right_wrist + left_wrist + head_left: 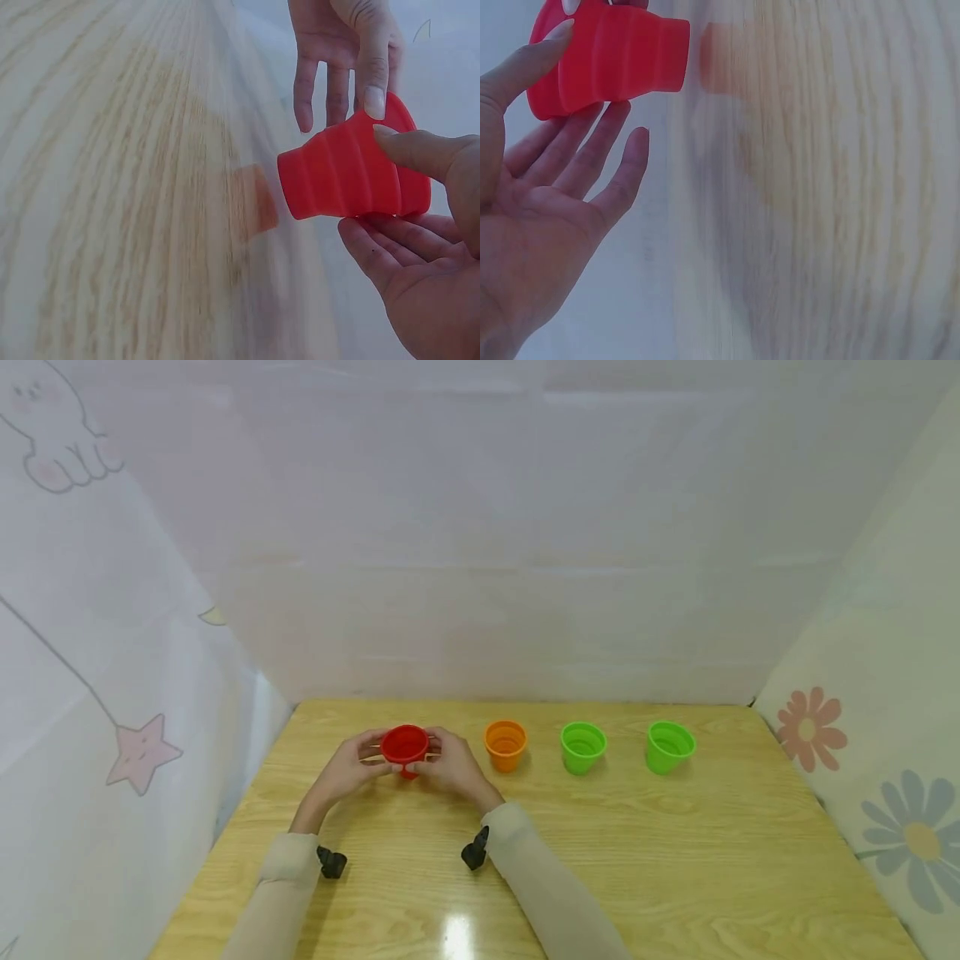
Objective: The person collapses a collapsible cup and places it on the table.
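My left hand and right hand, fingers half-curled, grip a red, tapered, plastic-looking cup just above the wood-grained counter; gentle, even pressure seems best

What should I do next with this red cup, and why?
Probably lower the red cup straight down onto the table: the left hand and right hand hold it upright, and both wrist views show a gap beneath it.

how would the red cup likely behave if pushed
The red cup may tip, since its base is narrower than its rim. Its open, hollow shape suggests it is light. Its stepped walls might flex if squeezed.
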Available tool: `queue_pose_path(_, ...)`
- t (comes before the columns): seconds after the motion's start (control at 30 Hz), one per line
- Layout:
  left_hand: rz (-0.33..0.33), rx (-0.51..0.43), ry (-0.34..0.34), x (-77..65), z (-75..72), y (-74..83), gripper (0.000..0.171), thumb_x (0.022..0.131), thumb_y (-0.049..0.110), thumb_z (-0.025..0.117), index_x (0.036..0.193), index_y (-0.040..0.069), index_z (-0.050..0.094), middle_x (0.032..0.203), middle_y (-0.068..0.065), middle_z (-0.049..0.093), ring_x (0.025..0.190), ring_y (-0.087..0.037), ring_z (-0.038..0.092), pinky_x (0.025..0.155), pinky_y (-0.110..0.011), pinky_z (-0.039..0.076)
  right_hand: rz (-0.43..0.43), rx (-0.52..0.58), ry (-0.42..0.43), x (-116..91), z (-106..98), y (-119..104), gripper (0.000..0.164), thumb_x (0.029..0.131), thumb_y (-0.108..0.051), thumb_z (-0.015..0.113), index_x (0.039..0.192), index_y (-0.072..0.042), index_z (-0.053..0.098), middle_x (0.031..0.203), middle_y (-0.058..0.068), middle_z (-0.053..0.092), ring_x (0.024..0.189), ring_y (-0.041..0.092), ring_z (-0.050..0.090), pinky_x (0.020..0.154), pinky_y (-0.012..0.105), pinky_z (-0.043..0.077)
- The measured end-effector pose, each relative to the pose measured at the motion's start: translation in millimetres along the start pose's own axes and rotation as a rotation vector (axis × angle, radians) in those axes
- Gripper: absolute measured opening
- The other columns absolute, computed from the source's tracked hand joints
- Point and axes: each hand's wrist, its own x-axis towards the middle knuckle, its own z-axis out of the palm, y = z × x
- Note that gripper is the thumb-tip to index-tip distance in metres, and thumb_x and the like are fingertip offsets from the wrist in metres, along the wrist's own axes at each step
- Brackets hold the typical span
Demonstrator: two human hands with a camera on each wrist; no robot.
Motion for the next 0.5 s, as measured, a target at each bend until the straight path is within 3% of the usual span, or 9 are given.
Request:
queue_pose_path(0.23,0.016,-0.043,0.023,-15.1,2.6,12.2,0.073,0.091,0.027,0.085,0.153,0.010,0.051,0.150,-0.020,0.059,0.135,-0.044,0.061,0.099,-0.035,0.063,-0.034,-0.044,-0.014,-11,-5,-8,0.062,0.089,-0.025,0.087,0.144,-0.010,0.060,0.137,0.008,0.071,0.119,0.023,0.072,0.103,0.035,0.062)
queue_pose_path(0.5,0.020,-0.089,0.042,-30.0,16.6,32.7,0.067,0.092,0.018,0.084,0.151,0.011,0.053,0.148,-0.019,0.061,0.130,-0.042,0.065,0.096,-0.028,0.064,-0.061,-0.026,-0.043,-27,-22,-14,0.062,0.088,-0.024,0.088,0.142,-0.012,0.061,0.133,0.008,0.073,0.118,0.021,0.072,0.099,0.032,0.063)
